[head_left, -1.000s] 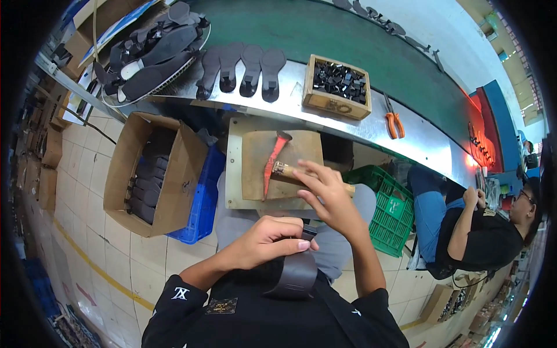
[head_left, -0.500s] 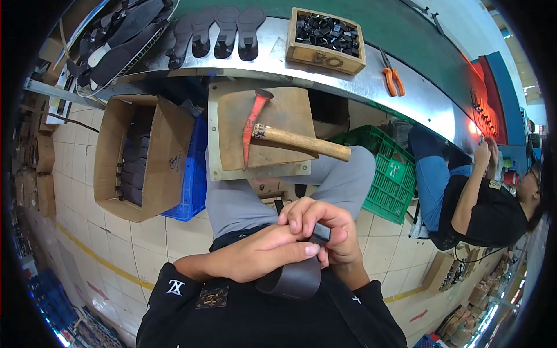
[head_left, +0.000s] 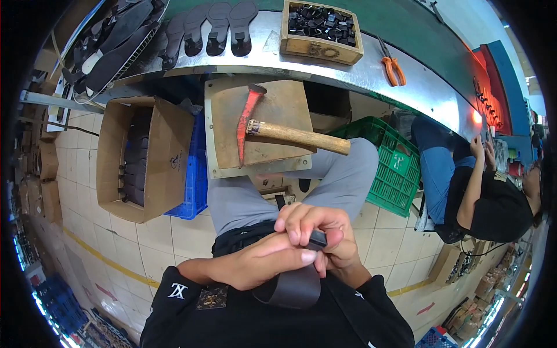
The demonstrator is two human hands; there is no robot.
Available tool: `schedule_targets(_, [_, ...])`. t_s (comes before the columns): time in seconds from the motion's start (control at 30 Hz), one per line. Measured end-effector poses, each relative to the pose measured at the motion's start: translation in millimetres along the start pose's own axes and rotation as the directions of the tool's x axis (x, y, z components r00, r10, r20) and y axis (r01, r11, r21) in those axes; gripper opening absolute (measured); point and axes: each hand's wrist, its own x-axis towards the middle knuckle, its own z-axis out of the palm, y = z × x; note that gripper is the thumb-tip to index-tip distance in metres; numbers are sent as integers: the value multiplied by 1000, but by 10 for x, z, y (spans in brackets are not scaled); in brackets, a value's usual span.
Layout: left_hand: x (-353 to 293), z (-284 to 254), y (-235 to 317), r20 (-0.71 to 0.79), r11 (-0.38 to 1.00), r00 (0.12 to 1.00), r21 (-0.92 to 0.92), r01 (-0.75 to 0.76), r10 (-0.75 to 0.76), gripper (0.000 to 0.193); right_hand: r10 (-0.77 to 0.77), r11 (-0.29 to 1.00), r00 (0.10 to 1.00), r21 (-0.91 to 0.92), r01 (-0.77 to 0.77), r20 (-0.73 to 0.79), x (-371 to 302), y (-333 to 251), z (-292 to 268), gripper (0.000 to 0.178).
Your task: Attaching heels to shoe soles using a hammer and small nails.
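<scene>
The black block (head_left: 317, 239) could have slipped or turned askew, I judged, if the fingers had pressed unevenly, for it looked small and smooth and little of it showed. The dark sole (head_left: 297, 290) might have twisted too, since its curved lower end hung unsupported in front of the shirt. A knee shifting could have tipped the pad (head_left: 284, 104) and let the hammer (head_left: 296, 137) slide, as its handle stuck out past the pad's edge toward 3 o'clock.

The left hand (head_left: 261, 261) was curled round the upper end of the sole, thumb laid flat beside the block. The right hand (head_left: 331, 229) was bent in, with the block between its fingertips and thumb; the gap left was only the block's own width. Whether block and sole were joined I could not tell, because the fingers covered that spot.

From the left hand's middle, the block lay at 2 o'clock and the sole's hanging end at 4 to 5; from the right hand's, the block sat at 8 and that end at 7.

Beyond both hands, the hammer lay near 11 o'clock, a wooden box (head_left: 319, 51) of black pieces at 12, pliers (head_left: 392, 68) at 1 and a carton (head_left: 168, 168) at 10.
</scene>
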Motion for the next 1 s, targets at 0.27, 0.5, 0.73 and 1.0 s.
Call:
schedule_targets(0.27, [73,-69,-25,45,1000,999,-17,27,-26,36,-55,998,998,26,55,5,4,64,-109,58])
schedule_targets(0.5, [85,29,-24,-39,1000,999,-3,-19,19,33,-62,997,994,-50,67,88,-10,15,-128,63])
schedule_targets(0.73, [154,32,178,-132,990,991,136,-20,39,37,-90,978,993,-194,75,-73,29,38,-440,82])
schedule_targets(1.0, [138,-46,337,-205,967,969,237,-90,141,33,66,951,985,-290,-111,-161,-102,211,-915,50])
